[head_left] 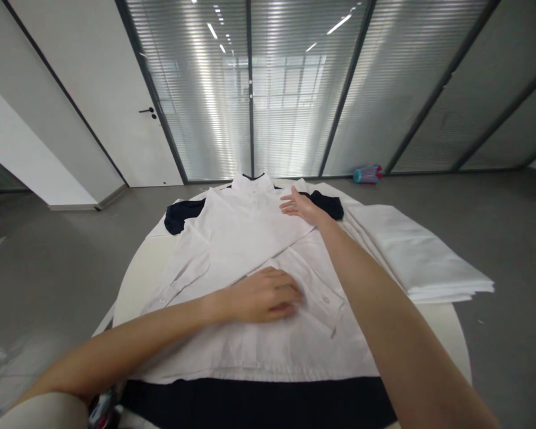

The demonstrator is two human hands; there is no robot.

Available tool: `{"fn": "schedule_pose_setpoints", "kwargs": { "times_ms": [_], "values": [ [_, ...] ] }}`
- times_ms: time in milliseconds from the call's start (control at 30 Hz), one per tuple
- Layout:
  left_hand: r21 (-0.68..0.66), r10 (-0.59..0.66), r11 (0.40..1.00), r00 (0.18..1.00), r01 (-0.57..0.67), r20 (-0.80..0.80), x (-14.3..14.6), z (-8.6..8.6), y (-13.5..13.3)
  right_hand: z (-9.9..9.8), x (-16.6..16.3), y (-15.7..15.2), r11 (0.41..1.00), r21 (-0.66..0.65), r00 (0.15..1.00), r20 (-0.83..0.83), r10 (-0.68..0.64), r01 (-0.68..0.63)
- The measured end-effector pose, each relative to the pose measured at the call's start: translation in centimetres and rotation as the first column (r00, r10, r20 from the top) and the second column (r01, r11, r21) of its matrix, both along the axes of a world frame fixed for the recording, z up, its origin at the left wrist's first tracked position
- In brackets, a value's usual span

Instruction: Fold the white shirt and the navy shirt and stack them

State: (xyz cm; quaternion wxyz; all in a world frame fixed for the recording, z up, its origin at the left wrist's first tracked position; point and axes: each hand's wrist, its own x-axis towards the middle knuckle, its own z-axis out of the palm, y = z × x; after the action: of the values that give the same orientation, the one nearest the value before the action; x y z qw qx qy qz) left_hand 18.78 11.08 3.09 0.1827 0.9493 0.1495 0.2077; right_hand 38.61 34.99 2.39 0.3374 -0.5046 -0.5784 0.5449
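Note:
A white long-sleeved shirt (241,223) lies spread out with its collar at the far end. One sleeve (310,286) is folded across the body, its buttoned cuff pointing towards me. My left hand (268,295) rests over the shirt beside that sleeve, fingers loosely bent and slightly blurred, with nothing visible in them. Near the shirt's right shoulder, my right hand (300,205) has its fingers spread and holds nothing. Beneath the white shirt is a dark navy garment (254,402), which shows at the near hem and at both shoulders.
A round cream table (136,277) carries the clothes. Folded white cloth (415,250) overhangs its right edge. On the grey floor by the glass partition lies a blue and pink object (367,174). A white door (111,107) stands at the back left.

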Motion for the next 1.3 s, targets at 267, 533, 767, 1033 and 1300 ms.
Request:
{"fn": "schedule_pose_setpoints", "kwargs": {
  "times_ms": [267,533,767,1033,1300],
  "values": [
    [0.387,-0.264,0.854,0.930,0.348,-0.254,8.6,0.3,-2.0,2.5,2.0,-4.1,0.984,-0.102,0.898,0.403,0.178,-0.149],
    [0.514,-0.298,0.764,0.920,0.390,-0.255,12.7,-0.2,-0.9,4.8,4.6,-9.5,0.913,0.121,0.733,0.641,0.227,-0.388],
    [0.478,-0.329,0.780,0.914,0.404,-0.236,13.9,-0.2,-0.2,5.5,6.4,-10.8,0.909,0.233,0.663,0.746,0.060,-0.344],
    [0.434,-0.301,0.815,0.920,0.384,-0.250,14.3,-0.5,0.1,4.6,7.5,-8.2,0.925,0.339,0.594,0.785,-0.177,-0.172],
    [0.638,-0.236,0.722,0.963,0.266,-0.134,10.7,1.5,-0.8,2.7,6.7,-4.7,0.927,0.370,0.577,0.770,-0.270,-0.060]
  ]
}}
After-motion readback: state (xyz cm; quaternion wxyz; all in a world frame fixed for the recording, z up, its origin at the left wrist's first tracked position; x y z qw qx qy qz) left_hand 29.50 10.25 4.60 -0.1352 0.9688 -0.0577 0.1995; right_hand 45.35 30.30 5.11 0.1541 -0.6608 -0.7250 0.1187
